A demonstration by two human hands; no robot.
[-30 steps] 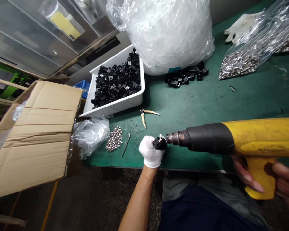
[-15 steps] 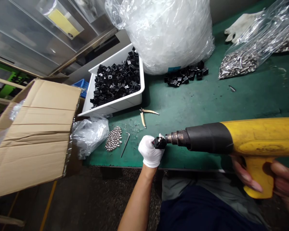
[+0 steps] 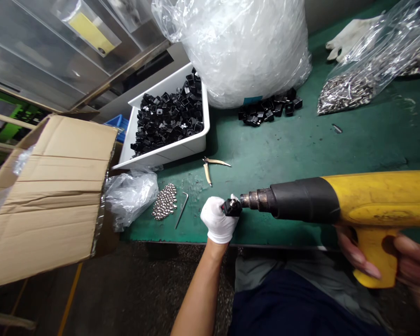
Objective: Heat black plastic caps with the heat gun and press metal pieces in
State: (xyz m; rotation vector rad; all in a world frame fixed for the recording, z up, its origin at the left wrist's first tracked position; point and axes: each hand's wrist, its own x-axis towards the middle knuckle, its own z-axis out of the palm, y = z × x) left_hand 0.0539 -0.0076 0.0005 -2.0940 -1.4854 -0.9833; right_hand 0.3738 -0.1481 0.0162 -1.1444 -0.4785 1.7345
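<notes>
Heat gun, yellow-bodied with a dark barrel, is gripped by its pistol handle in the right hand, bare fingers wrapped firmly round it. Its metal nozzle points level at a small black square plastic part. The left hand, white-gloved and clenched, grasps that part just above the green bench mat, close to the mat's front edge. The nozzle tip sits right beside the part; whether they touch cannot be told. The step in hand appears to be heating this single part. Any turn of it calls for the gloved fingers to keep away from the nozzle's end, which is probably hot.

Open mat lies ahead of the gun, up to a pile of loose black parts below a large clear plastic bag. To the left, within near reach, lie nippers, a hex key and a cluster of steel balls. Behind them, a white tub is heaped with more black parts. A cardboard box hangs over the mat's left end, narrowing room on that side.
</notes>
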